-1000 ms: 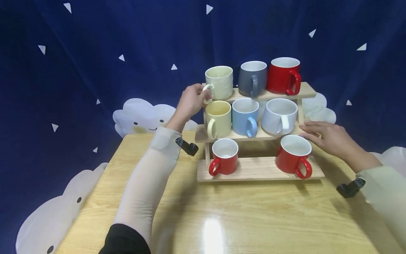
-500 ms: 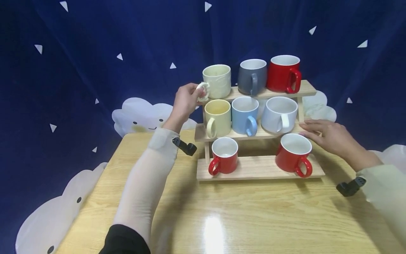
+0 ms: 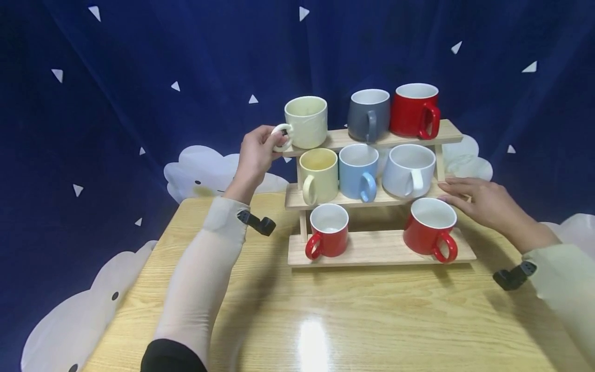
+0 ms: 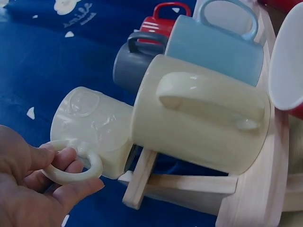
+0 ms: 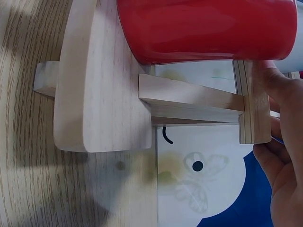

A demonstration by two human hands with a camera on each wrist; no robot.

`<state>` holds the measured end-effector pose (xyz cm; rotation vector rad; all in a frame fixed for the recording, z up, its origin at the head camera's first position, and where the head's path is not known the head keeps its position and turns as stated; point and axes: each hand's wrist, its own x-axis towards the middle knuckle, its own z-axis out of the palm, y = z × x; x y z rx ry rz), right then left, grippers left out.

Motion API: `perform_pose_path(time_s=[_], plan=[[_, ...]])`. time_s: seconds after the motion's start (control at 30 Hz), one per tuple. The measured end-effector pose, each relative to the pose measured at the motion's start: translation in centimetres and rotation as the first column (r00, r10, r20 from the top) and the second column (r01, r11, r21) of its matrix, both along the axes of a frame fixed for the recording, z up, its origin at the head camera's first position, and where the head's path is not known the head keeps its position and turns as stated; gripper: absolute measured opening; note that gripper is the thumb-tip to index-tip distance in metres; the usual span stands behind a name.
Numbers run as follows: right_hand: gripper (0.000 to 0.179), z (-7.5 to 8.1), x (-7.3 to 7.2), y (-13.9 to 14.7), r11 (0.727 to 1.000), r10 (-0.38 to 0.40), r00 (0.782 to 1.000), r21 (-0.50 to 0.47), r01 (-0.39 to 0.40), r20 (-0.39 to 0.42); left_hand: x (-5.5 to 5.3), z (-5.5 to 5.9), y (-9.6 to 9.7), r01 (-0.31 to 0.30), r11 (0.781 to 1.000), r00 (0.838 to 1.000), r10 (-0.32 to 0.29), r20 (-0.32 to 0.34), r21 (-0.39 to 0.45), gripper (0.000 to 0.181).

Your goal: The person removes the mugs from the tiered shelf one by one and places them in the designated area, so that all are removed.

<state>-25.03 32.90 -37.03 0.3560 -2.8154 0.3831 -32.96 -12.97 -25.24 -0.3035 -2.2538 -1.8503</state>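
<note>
A: Left side?
B: My left hand [image 3: 255, 153] pinches the ring handle [image 4: 96, 165] of the cream, relief-patterned ceramic mug [image 3: 307, 123]: left end, top tier of the pale wooden three-tier rack [image 3: 376, 248]. Can't tell if its base bears on wood.
A: Risk?
B: Handle-only pinch, weight off to one side. Could tilt, twist loose and go over the end. If it dips, it clips the pale yellow cylindrical ceramic mug [image 3: 326, 178] one tier down.
A: Right?
B: My right hand [image 3: 487, 202] grips the middle tier's right end. Uneven pull skews the rack; a thumb slip could bump the glossy red, white-lined ceramic mug [image 3: 424, 236] just below.
A: Text?
B: "smile" on the navy cloth [image 4: 28, 85], left wrist view; line under it too small to read. No brands or labels in sight.
</note>
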Motion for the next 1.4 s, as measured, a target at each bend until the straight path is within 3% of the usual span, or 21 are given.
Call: perform_pose_path(time_s=[0.37,0.57,1.07,1.4], plan=[[0.048,0.1,0.0,-0.2,1.000,0.023,0.999,0.011,-0.022,-0.048,1.6,0.3,-3.9,-0.041,0.996,0.999,0.044,-0.024,0.085,0.025],[0.053,0.4,0.1,-0.1,1.000,0.011,1.000,0.004,-0.011,0.022,2.4,-0.3,-6.1,-0.090,0.993,0.995,0.093,-0.033,0.079,0.024],[0.050,0.5,-0.1,0.1,0.999,0.031,0.999,0.020,-0.031,-0.018,3.2,-2.6,-10.5,-0.167,0.972,0.985,0.171,-0.011,0.164,0.027],[0.052,0.3,0.1,-0.1,1.000,0.010,1.000,0.013,-0.011,0.017,3.3,-6.2,-11.8,-0.226,0.956,0.974,0.224,0.030,0.189,0.029]])
